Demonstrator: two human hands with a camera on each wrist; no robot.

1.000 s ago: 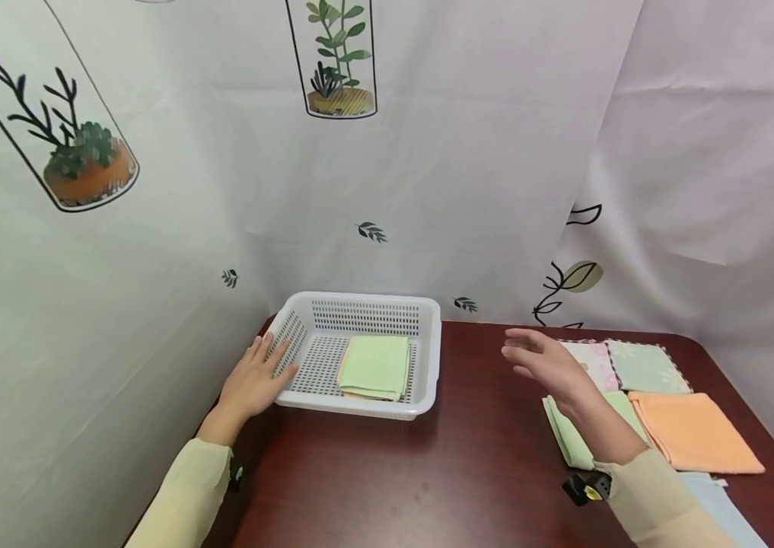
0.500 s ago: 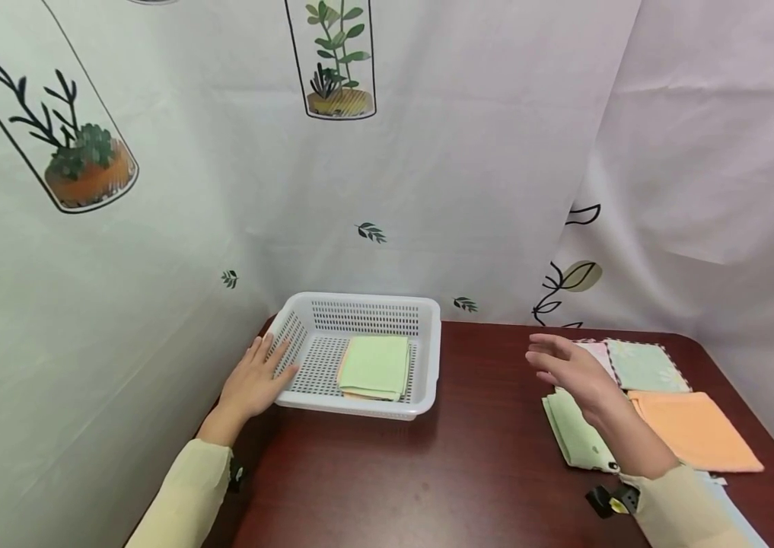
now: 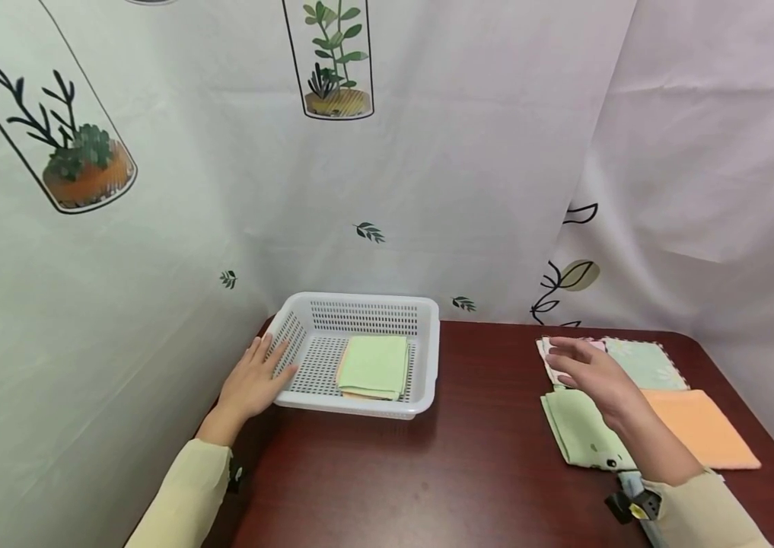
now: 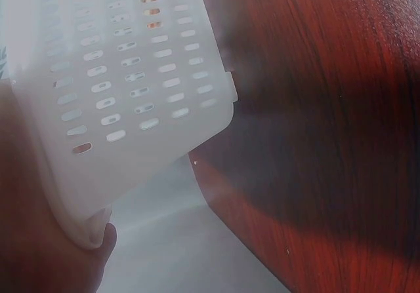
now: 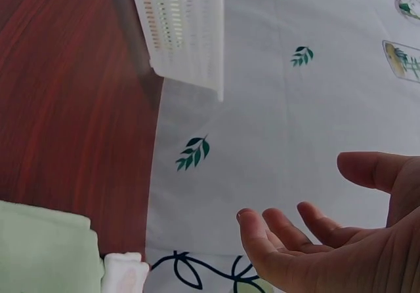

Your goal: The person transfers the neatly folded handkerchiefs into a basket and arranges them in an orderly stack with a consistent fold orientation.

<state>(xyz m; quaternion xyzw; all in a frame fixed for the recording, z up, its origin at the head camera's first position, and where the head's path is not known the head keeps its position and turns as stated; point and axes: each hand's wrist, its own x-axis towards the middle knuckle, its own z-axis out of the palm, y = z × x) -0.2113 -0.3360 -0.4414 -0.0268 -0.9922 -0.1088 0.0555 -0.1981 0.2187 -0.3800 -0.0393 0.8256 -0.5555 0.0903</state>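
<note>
1. While its straight fingers are spreading over the rim, the left hand point(image 3: 250, 384) is touching the white basket point(image 3: 352, 406), not clenching it.
2. Inside, toward the right, a folded green cloth point(image 3: 374, 365) is covering an orange cloth point(image 3: 358, 396); the left wrist view is showing outer-wall slots that the head view is hiding.
3. Grasping nothing, the right hand point(image 3: 599, 377) is hovering near the folded towels point(image 3: 585, 430); the right wrist view is revealing its thumb-to-finger gap, unclear from the head.

Pale cream sleeves point(image 3: 184, 487) end near small black devices point(image 3: 647, 503) worn at both wrists, the right one marked yellow.
</note>
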